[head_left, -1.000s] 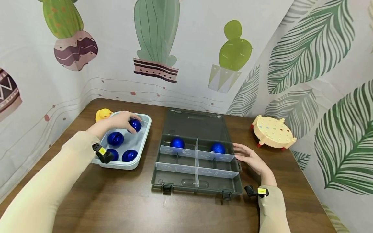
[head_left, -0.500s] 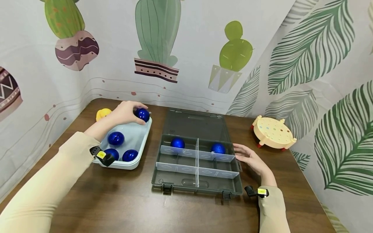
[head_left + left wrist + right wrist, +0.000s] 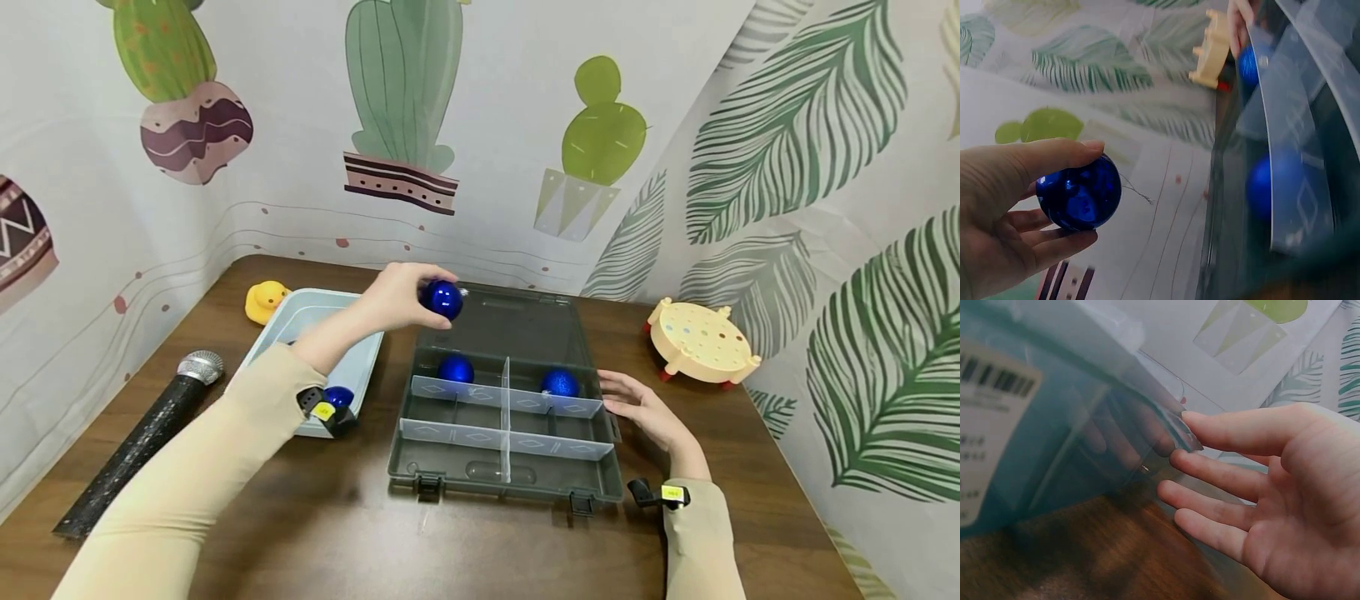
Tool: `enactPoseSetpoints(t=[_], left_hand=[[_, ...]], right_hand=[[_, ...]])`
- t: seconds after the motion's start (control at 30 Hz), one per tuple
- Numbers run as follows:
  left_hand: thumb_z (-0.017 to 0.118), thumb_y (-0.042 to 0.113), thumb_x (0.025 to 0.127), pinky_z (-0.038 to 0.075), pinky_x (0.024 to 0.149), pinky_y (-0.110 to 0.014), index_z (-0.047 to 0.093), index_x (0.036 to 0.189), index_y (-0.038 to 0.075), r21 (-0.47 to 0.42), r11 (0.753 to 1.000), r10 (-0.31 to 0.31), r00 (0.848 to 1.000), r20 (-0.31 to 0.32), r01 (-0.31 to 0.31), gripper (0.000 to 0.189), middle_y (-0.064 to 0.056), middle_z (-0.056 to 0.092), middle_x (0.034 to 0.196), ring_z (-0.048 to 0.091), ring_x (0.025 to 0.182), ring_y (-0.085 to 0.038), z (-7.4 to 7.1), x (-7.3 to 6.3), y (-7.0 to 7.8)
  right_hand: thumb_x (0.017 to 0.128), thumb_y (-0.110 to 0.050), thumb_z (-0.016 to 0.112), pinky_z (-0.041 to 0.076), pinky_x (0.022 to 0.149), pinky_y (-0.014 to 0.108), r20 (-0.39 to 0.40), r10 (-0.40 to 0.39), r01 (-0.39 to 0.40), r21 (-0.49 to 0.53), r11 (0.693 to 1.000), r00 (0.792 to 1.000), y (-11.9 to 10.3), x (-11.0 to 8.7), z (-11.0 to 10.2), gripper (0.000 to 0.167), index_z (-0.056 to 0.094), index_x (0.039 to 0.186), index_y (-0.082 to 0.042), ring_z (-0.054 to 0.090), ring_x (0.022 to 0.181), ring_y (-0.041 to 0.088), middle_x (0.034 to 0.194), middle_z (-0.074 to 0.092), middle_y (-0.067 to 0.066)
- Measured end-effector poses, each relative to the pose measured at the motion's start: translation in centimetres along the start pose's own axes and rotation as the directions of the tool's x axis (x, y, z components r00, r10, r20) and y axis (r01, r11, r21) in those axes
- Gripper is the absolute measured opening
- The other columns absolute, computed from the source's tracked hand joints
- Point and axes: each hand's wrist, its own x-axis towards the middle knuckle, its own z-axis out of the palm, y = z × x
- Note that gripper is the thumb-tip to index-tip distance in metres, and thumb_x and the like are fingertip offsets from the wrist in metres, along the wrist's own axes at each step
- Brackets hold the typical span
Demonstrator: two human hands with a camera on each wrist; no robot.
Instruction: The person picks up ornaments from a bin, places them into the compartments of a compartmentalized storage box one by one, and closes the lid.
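Observation:
My left hand (image 3: 401, 297) pinches a shiny blue Christmas bauble (image 3: 444, 300) between thumb and fingers, held up over the lid of the grey compartment box (image 3: 431, 462). A thin silvery loop sticks out of the bauble in the left wrist view. The box lies with its lid (image 3: 498, 329) folded back. Its back row holds a matte blue bauble (image 3: 455, 368) on the left and a glittery blue bauble (image 3: 561, 383) on the right. My right hand (image 3: 648, 414) rests fingertips and thumb against the box's right edge, fingers nearly straight.
A pale blue basin (image 3: 360, 350) stands left of the box, with a blue bauble (image 3: 340, 397) showing; my left forearm hides part of it. Farther left are a yellow rubber duck (image 3: 266, 301) and a microphone (image 3: 138, 442). A cream toy stool (image 3: 705, 340) with red feet stands back right.
My left hand has lifted the bauble out of the basin and carried it right, over the box's lid. The microphone has come into view behind my arm. My right hand has stayed put.

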Motion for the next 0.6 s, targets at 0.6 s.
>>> enactPoseSetpoints(t=[0.6], left_hand=[[0.086, 0.024, 0.075, 0.047, 0.104, -0.041, 0.06, 0.133, 0.013, -0.088, 0.968, 0.246, 0.959, 0.14, -0.235, 0.064, -0.008, 0.062, 0.134, 0.059, 0.123, -0.026, 9.8, 4.2, 5.5]], right_hand=[[0.098, -0.009, 0.054, 0.048, 0.091, 0.017, -0.008, 0.018, -0.018, -0.011, 1.0, 1.0, -0.1, 0.0, -0.1, 0.056, 0.032, 0.147, 0.005, 0.058, 0.108, 0.0, 0.142, 0.04, 0.037]])
